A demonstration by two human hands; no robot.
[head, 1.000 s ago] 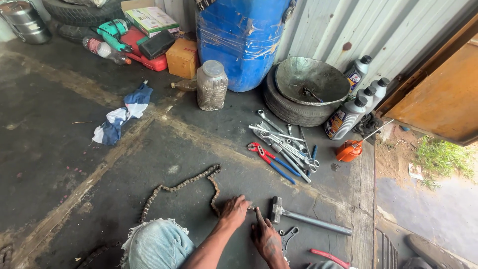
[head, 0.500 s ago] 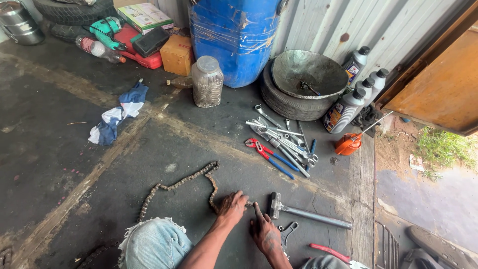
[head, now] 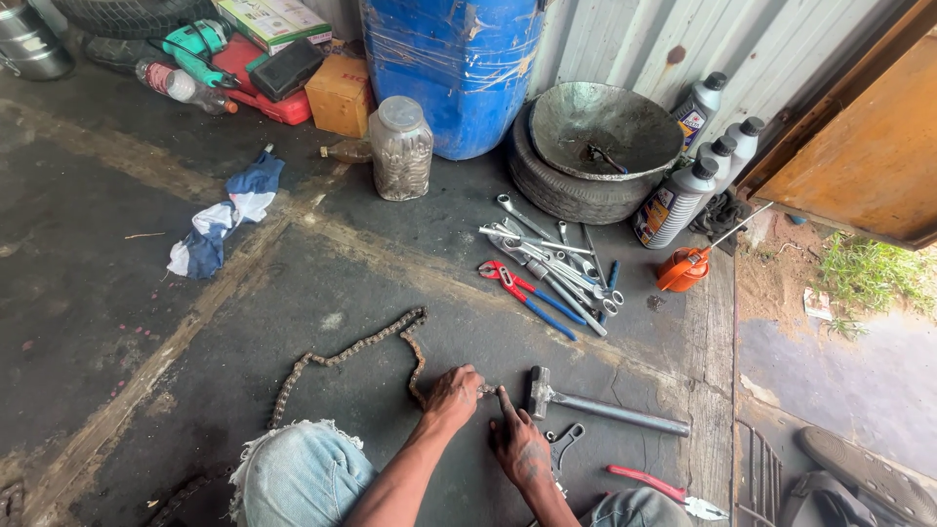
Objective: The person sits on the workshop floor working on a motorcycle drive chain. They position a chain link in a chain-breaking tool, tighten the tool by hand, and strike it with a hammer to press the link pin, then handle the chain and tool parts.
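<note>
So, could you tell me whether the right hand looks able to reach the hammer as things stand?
Probably yes: the right hand rests on the floor just beside the hammer, with nothing lying between them.

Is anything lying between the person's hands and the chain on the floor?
Nothing visible. The left hand rests on the chain at its near end, and the right hand points a finger at that end. The hammer lies just right, apart.

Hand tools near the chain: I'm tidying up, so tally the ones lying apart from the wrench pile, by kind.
Hammer: 1
Pliers, red-handled: 1
Pliers, red and blue: 1
Wrench by the right hand: 1
Total: 4
</note>
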